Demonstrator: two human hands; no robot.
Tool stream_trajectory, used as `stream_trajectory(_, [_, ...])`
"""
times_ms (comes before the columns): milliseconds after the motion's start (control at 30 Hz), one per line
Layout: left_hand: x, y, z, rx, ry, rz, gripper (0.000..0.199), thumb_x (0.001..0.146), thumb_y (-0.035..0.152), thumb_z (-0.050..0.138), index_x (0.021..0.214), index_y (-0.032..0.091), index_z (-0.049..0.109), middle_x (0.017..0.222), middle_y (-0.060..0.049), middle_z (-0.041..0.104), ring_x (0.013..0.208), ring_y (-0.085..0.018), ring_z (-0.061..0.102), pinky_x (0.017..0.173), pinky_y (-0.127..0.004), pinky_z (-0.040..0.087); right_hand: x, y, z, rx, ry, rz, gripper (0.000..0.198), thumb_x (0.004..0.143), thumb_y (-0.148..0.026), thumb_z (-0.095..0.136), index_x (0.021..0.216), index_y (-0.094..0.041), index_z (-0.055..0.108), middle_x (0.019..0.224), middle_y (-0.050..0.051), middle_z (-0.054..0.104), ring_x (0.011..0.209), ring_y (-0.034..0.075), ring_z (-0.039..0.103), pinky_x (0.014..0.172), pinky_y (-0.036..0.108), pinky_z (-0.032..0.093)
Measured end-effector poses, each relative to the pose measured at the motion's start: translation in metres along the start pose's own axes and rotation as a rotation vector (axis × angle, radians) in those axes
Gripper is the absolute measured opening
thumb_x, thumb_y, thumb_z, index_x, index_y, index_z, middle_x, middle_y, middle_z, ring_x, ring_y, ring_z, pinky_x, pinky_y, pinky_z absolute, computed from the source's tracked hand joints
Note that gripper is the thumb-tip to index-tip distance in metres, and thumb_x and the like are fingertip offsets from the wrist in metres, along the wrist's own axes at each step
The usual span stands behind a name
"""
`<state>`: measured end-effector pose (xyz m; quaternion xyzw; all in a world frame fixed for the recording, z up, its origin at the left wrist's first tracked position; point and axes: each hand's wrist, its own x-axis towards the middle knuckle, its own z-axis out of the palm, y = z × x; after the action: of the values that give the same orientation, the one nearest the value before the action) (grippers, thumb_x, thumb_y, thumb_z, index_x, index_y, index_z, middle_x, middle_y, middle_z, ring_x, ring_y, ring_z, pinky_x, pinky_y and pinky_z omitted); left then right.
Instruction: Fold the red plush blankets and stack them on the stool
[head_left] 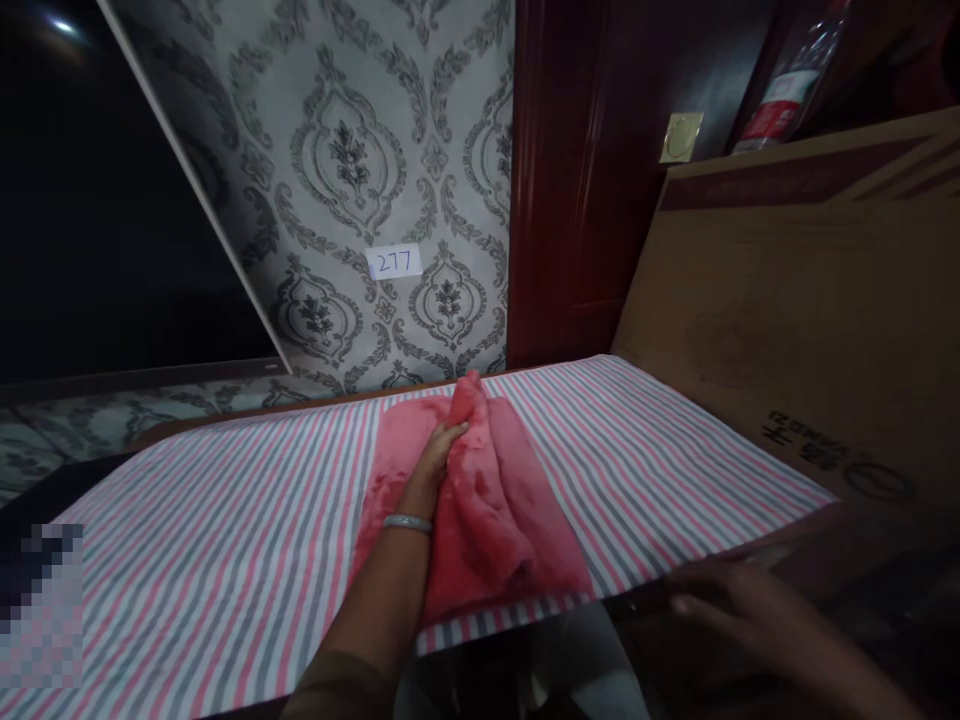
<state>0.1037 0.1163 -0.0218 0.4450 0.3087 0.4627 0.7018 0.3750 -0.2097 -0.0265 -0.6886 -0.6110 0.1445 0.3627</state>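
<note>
Striped sheeting (247, 530) lay below patterned wallpaper (345, 110), a cardboard box (787, 300) blocking its right side.
Red plush fabric (484, 520) lay mid-sheeting, one raised fold gripped in the left hand (437, 452); the right hand (724, 592), loosely spread, held nothing visible beside the near edge.

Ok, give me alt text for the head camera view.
A person's left hand holds a raised fold of red plush cloth on a striped tablecloth; the right hand shows dimly near the tablecloth's front right edge. Behind is damask wallpaper with a paper label reading 277; a cardboard box stands at right.
</note>
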Motion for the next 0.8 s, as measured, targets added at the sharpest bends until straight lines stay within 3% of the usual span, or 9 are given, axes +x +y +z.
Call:
stream_trajectory(100, [0.001, -0.001, 0.001, -0.010, 0.005, 0.009, 0.037, 0.052, 0.027, 0.087, 0.083, 0.011, 0.075, 0.074, -0.006, 0.076, 0.067, -0.020, 0.068, 0.070, -0.031, 0.052, 0.018, -0.010, 0.015, -0.001, 0.074, -0.066, 0.038, 0.090, -0.048, 0.053, 0.064, -0.025, 0.069, 0.069, 0.007, 0.067, 0.064, 0.024, 0.067, 0.054, 0.031, 0.054])
stream_trajectory(167, [-0.001, 0.000, 0.002, -0.013, 0.003, 0.025, 0.040, 0.053, 0.027, 0.087, 0.087, 0.011, 0.075, 0.077, -0.006, 0.076, 0.070, -0.020, 0.068, 0.071, -0.030, 0.052, 0.047, -0.033, 0.030, 0.090, 0.118, -0.213, 0.027, 0.087, -0.044, 0.058, 0.098, -0.024, 0.073, 0.111, 0.011, 0.069, 0.095, 0.025, 0.069, 0.072, 0.033, 0.058])
stream_trajectory(233, [-0.005, 0.002, 0.002, -0.013, -0.006, 0.043, 0.045, 0.052, 0.027, 0.087, 0.093, 0.012, 0.075, 0.082, -0.006, 0.077, 0.073, -0.021, 0.069, 0.073, -0.030, 0.052, 0.083, -0.058, 0.048, 0.212, 0.072, -0.291, 0.039, 0.090, -0.036, 0.055, 0.127, -0.025, 0.062, 0.137, 0.013, 0.057, 0.101, 0.021, 0.067, 0.075, 0.032, 0.059])
stream_trajectory(300, [-0.008, 0.004, 0.002, -0.011, -0.032, 0.056, 0.050, 0.053, 0.027, 0.088, 0.099, 0.012, 0.074, 0.087, -0.007, 0.077, 0.076, -0.021, 0.069, 0.075, -0.030, 0.052, 0.122, -0.080, 0.069, 0.307, 0.064, -0.312, 0.037, 0.091, -0.031, 0.052, 0.126, -0.024, 0.061, 0.123, 0.011, 0.064, 0.089, 0.018, 0.069, 0.066, 0.028, 0.057])
stream_trajectory(367, [-0.010, 0.005, 0.001, -0.007, -0.064, 0.060, 0.052, 0.054, 0.028, 0.088, 0.102, 0.012, 0.073, 0.088, -0.007, 0.077, 0.076, -0.021, 0.070, 0.075, -0.031, 0.052, 0.161, -0.095, 0.090, 0.328, 0.094, -0.356, 0.028, 0.088, -0.026, 0.055, 0.113, -0.023, 0.066, 0.108, 0.008, 0.069, 0.086, 0.018, 0.068, 0.070, 0.029, 0.056])
stream_trajectory(433, [-0.009, 0.005, 0.000, -0.001, -0.084, 0.057, 0.050, 0.054, 0.030, 0.088, 0.099, 0.011, 0.073, 0.085, -0.008, 0.077, 0.074, -0.022, 0.070, 0.073, -0.031, 0.052, 0.196, -0.104, 0.112, 0.342, 0.136, -0.392, 0.025, 0.084, -0.020, 0.058, 0.106, -0.022, 0.067, 0.106, 0.007, 0.069, 0.086, 0.018, 0.067, 0.073, 0.030, 0.055])
stream_trajectory(533, [-0.005, 0.004, -0.001, 0.007, -0.082, 0.044, 0.049, 0.052, 0.033, 0.089, 0.092, 0.010, 0.074, 0.081, -0.009, 0.077, 0.072, -0.022, 0.070, 0.071, -0.031, 0.052, 0.234, -0.107, 0.141, 0.293, 0.187, -0.323, 0.023, 0.075, -0.009, 0.061, 0.095, -0.019, 0.067, 0.097, 0.006, 0.068, 0.081, 0.017, 0.065, 0.075, 0.030, 0.053])
stream_trajectory(633, [-0.001, 0.002, -0.003, 0.014, -0.078, 0.033, 0.048, 0.050, 0.034, 0.090, 0.089, 0.010, 0.075, 0.080, -0.009, 0.077, 0.072, -0.022, 0.070, 0.073, -0.032, 0.053, 0.250, -0.104, 0.161, 0.237, 0.228, -0.251, 0.018, 0.074, -0.008, 0.064, 0.088, -0.018, 0.065, 0.090, 0.004, 0.066, 0.078, 0.017, 0.062, 0.076, 0.030, 0.052])
stream_trajectory(800, [0.001, 0.000, -0.004, 0.016, -0.068, 0.029, 0.045, 0.051, 0.032, 0.089, 0.087, 0.011, 0.075, 0.077, -0.008, 0.076, 0.071, -0.022, 0.070, 0.073, -0.031, 0.052, 0.250, -0.101, 0.172, 0.196, 0.263, -0.269, 0.013, 0.075, -0.011, 0.066, 0.084, -0.020, 0.064, 0.087, 0.002, 0.063, 0.079, 0.018, 0.059, 0.077, 0.030, 0.049])
